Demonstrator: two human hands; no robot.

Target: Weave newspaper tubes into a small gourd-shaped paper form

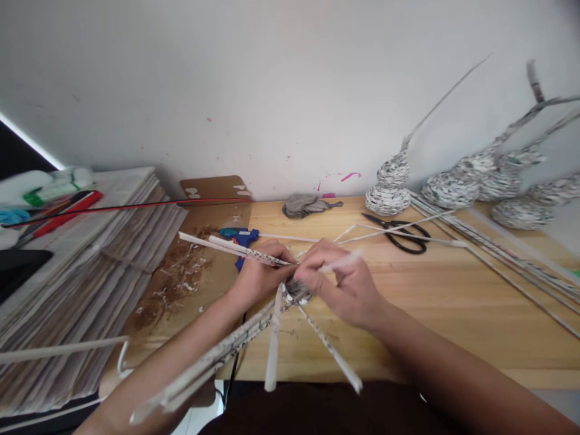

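My left hand (260, 275) and my right hand (342, 281) meet over the wooden table (453, 296). Between them is a small woven hub of rolled newspaper tubes (296, 293), with tube spokes fanning out toward me and to the left. My left hand is closed round the hub and the tubes that point left (235, 248). My right hand pinches one white tube (339, 261) above the hub, fingers curled.
Black scissors (403, 234) lie beyond my right hand. A blue glue gun (242, 237) sits behind my left hand. Woven newspaper shapes (389, 184) and long tubes (498, 254) fill the right side. A stack of newspapers (86, 260) stands at left, a grey cloth (306, 204) by the wall.
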